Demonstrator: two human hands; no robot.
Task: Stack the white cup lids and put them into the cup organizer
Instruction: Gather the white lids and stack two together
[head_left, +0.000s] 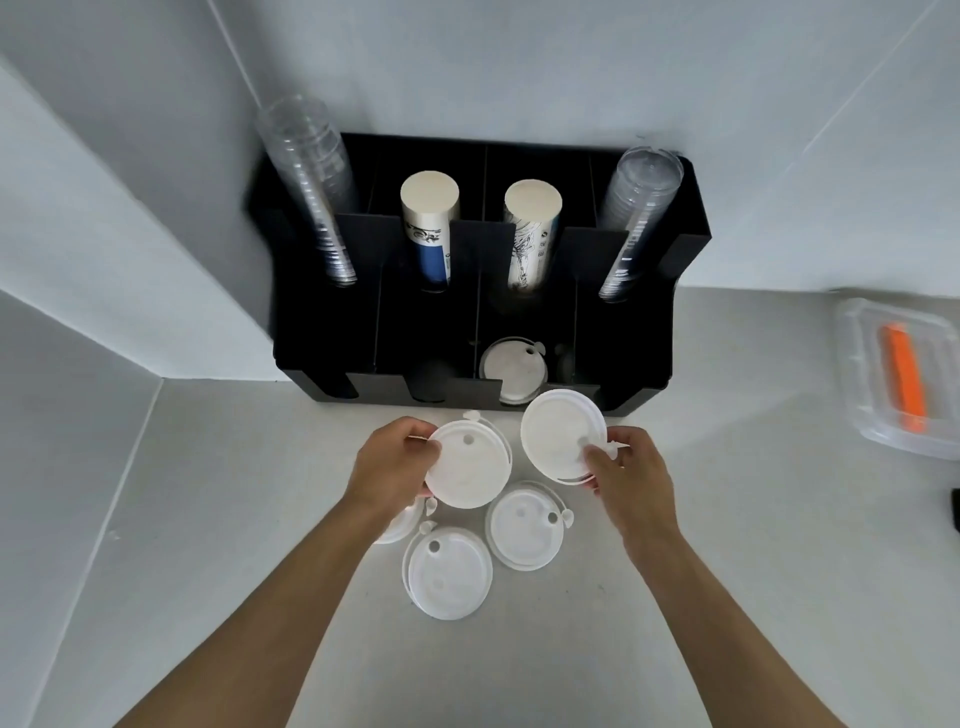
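My left hand grips a white cup lid by its left rim, held above the counter. My right hand holds another white lid by its right edge, just in front of the black cup organizer. A white lid lies in the organizer's third front slot. On the counter below my hands rest two more lids; a further lid is partly hidden under my left wrist.
The organizer's back slots hold clear cup stacks and two paper cup stacks. A clear plastic box with an orange item sits at the right. Walls close in on the left and behind.
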